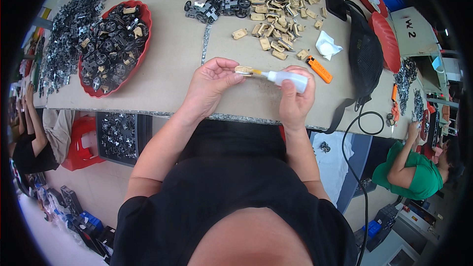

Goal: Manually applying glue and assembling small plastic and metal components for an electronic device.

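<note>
Your left fingers (225,63) pinch a tan piece (241,69), right fingers (288,90) wrap a white bottle (283,77) at its 3 o'clock. Looks like dabbing time, so hold the nozzle (258,73) steady. Tan pile (281,23) sits at 1 o'clock.

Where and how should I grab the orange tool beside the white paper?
Likely best to pinch the orange tool across its middle, from its near right: it lies flat, long and slim, and a tan piece sits by its far left end.
</note>
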Action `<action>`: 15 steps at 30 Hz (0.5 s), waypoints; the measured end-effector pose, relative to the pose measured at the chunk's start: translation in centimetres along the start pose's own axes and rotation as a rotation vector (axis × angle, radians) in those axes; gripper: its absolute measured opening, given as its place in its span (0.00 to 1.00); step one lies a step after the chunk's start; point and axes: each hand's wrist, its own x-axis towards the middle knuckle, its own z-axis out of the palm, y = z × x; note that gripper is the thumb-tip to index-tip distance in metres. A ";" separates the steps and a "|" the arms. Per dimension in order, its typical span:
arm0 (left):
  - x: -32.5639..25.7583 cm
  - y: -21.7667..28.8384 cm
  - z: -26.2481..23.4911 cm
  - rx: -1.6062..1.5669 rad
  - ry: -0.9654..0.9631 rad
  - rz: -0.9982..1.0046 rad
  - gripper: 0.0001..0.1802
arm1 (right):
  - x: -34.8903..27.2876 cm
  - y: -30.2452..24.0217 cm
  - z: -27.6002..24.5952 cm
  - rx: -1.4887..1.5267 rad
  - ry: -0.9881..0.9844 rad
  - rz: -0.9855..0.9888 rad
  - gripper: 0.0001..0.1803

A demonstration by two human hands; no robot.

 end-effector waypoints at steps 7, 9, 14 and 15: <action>0.1 0.3 0.1 0.009 -0.027 -0.010 0.12 | 2.3 -0.9 -2.1 0.171 0.241 0.310 0.19; 0.1 0.4 0.1 0.012 -0.035 -0.028 0.12 | 2.6 -0.6 -3.0 0.065 0.240 0.324 0.19; 0.3 0.5 0.2 -0.008 -0.059 -0.081 0.13 | 2.3 0.4 -4.1 -0.030 0.247 0.345 0.20; 0.3 0.6 0.2 -0.015 -0.071 -0.089 0.13 | 2.3 0.5 -4.1 -0.058 0.249 0.338 0.20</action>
